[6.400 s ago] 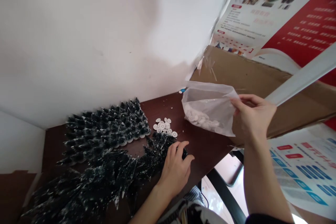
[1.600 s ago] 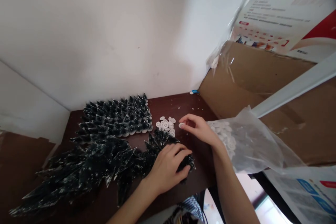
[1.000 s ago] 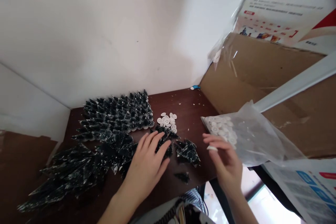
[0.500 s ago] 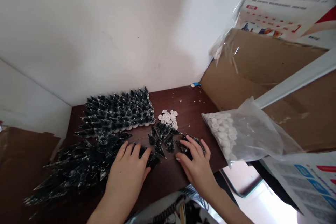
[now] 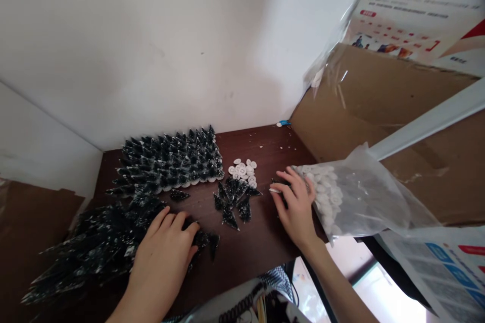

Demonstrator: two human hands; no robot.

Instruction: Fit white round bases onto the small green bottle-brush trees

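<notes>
My left hand (image 5: 162,252) lies palm down with fingers slightly spread over the near end of a heap of dark miniature bottle-brush trees (image 5: 109,232) with white-flecked tips. A few trees (image 5: 206,242) poke out beside its fingertips. Over at the bag's left edge, my right hand (image 5: 295,202) has its fingers curved and apart above the table, with dark tree bits partly hidden under them. Between the hands lies a small fan of loose trees (image 5: 233,194). Behind that fan sits a little pile of round white bases (image 5: 242,169).
Rows of upright trees on white bases (image 5: 170,161) stand along the wall. A clear plastic bag (image 5: 364,192) of white bases lies at the right, against a cardboard box (image 5: 379,96). One single tree (image 5: 179,195) lies before the rows. A small blue item (image 5: 283,123) is in the far corner.
My left hand has moved left and toward me over the heap. My right hand has shifted right and farther away to the bag's edge, and the trees under it have left their earlier spot.
</notes>
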